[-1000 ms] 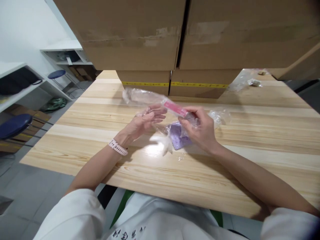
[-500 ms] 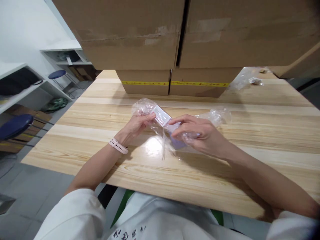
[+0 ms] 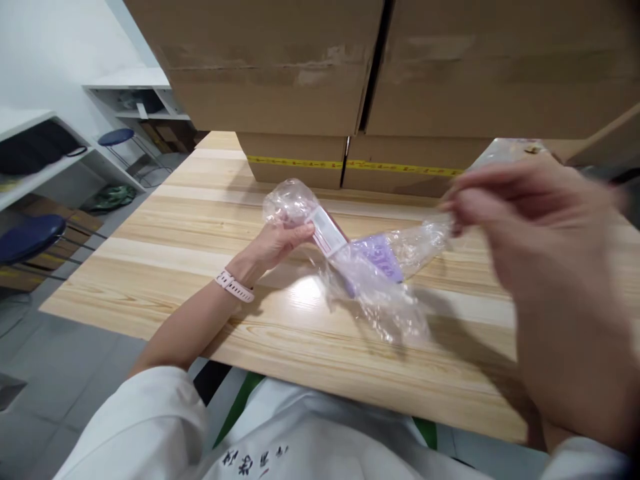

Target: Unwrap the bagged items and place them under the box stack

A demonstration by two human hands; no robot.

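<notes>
My left hand (image 3: 285, 243), wearing a pale pink wristband (image 3: 234, 285), grips a small flat box (image 3: 327, 230) with a white label, its thumb lying along the label's edge. Crumpled clear plastic film (image 3: 293, 200) bunches behind that hand, and more clear film trails from the box toward the front right. Right of the box, a purple piece (image 3: 377, 257) with a raised-looking pattern lies among the film. My right hand (image 3: 530, 233) is raised close to the camera, blurred, with thumb and fingertips pinched together. Its fingertips overlap the film's far right end in view; whether they hold it is unclear.
Large cardboard boxes (image 3: 270, 67) stand stacked at the back of the wooden table (image 3: 175, 267), the lower ones with yellow tape. More clear plastic (image 3: 505, 152) lies at the back right. Blue stools (image 3: 33, 239) and white shelves (image 3: 45, 177) are at left.
My right hand has left the box and film and risen to the right, toward the camera. The purple piece and trailing film now show clearly. My left hand keeps its grip.
</notes>
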